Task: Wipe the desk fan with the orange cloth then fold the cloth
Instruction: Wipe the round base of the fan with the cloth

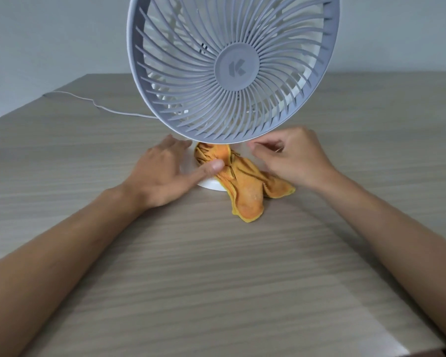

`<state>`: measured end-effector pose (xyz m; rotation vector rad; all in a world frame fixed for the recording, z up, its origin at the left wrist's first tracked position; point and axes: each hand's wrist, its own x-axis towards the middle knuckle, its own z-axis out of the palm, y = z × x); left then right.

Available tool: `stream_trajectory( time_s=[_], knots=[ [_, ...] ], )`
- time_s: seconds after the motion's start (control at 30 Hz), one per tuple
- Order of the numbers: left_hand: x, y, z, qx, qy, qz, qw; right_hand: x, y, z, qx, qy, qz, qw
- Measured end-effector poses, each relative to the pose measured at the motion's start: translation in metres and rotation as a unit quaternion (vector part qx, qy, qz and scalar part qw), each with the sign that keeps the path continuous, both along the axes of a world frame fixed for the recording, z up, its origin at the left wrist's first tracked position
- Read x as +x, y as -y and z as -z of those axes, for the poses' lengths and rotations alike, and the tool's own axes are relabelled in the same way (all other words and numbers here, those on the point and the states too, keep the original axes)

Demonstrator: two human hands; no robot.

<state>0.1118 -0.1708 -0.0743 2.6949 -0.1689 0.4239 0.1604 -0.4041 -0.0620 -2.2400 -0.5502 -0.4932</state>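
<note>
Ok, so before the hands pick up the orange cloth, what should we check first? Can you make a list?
1. Cloth within reach: ok. The orange cloth lies bunched over the fan's white base and onto the desk.
2. Left hand ready: ok. Its fingers are straight and its thumb touches the cloth.
3. Right hand holding the cloth: cannot tell. Its fingers are curled just above the cloth, but no grip shows.
4. Fan standing steady: ok. The desk fan sits on its base, head tilted back.
5. Cord out of the way: ok. It trails off behind, to the left.
6. Cloth folded: not ok. It is crumpled.
</note>
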Motion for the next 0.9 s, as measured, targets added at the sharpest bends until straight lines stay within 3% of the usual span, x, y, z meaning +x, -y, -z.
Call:
stream_trajectory(
  time_s=[0.27,0.5,0.67,0.77,0.9],
  knots=[
    [0.004,0.026,0.006,-0.001,0.063,-0.011,0.998,0.017,0.011,0.007,-0.136,-0.037,-0.004,0.990],
    [0.019,0.001,0.002,-0.062,0.056,-0.063,0.994,0.022,0.014,0.004,-0.135,-0.052,0.009,0.989],
    [0.014,-0.001,0.000,-0.036,0.121,-0.098,0.987,0.025,0.015,0.005,-0.133,-0.059,0.012,0.989],
    [0.003,0.019,0.005,0.007,0.057,-0.005,0.998,0.027,0.015,0.005,-0.155,-0.057,0.008,0.986],
    [0.011,0.022,0.005,0.089,-0.029,0.023,0.995,0.028,0.022,0.001,-0.184,-0.077,-0.034,0.979]
  ],
)
